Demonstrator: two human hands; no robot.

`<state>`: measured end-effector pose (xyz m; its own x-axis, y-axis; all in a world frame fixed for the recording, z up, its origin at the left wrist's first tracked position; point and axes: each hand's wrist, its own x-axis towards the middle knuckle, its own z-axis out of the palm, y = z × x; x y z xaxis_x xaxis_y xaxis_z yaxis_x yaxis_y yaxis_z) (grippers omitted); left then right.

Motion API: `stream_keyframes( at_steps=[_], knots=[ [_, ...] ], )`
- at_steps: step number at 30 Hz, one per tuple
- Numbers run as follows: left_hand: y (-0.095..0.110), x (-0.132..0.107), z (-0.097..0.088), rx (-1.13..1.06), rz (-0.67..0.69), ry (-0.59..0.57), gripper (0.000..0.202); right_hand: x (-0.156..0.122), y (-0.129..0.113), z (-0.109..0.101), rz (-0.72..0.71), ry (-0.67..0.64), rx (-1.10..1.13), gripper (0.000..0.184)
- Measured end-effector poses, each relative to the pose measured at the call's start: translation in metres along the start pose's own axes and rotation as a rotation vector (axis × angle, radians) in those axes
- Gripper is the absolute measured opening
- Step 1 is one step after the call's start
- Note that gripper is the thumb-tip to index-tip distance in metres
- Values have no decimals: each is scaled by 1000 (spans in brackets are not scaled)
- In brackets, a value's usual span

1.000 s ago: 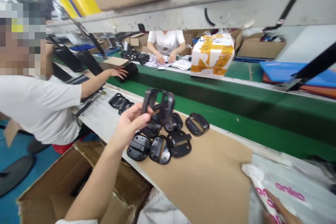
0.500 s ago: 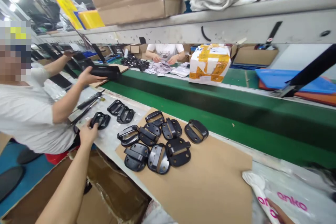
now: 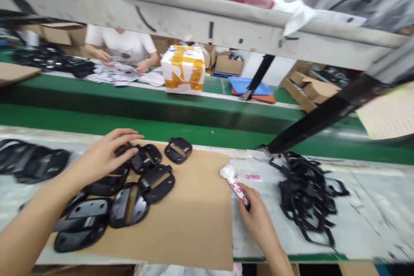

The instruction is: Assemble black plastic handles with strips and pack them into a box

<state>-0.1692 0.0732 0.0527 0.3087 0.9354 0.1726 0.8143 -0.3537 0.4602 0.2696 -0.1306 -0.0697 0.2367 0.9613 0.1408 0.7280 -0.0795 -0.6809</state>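
My left hand (image 3: 105,157) hovers over several black plastic handle plates, its fingers stretched and apart. Whether a fingertip touches the part beneath is hidden. Each handle plate (image 3: 157,183) is rounded, with a raised bar across it and small holes. They lie on a sheet of brown cardboard (image 3: 194,211); one handle plate (image 3: 178,150) sits apart near the far edge. In my right hand (image 3: 257,213) is a slim tool wrapped in white plastic (image 3: 233,181) with pink "anko" print. Its rounded white end points away from me, at the cardboard's right edge.
More black plates (image 3: 35,161) lie at the left. A heap of black straps or loops (image 3: 307,198) is on the right. Behind runs a green conveyor (image 3: 207,131), with a taped white box (image 3: 183,69) and a person (image 3: 121,45) handling papers beyond. A black post (image 3: 310,114) slants on the right.
The view has swung right. My left hand has left the handle plate at the left and come over those on the cardboard. My right hand still holds the wrapped tool.
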Motion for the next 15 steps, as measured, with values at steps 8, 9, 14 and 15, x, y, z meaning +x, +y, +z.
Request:
stream_keyframes(
  at_steps=[8,9,14,15],
  knots=[
    [28,84,50,94,248,-438,62,29,3,-94,-12,99,-43,41],
    [30,88,50,119,251,-430,60,38,4,-108,5,97,-172,39],
    [54,94,64,168,407,-423,51,95,9,-142,152,93,-547,27],
    [61,94,69,181,431,-432,45,105,10,-142,168,85,-592,27]
  ],
)
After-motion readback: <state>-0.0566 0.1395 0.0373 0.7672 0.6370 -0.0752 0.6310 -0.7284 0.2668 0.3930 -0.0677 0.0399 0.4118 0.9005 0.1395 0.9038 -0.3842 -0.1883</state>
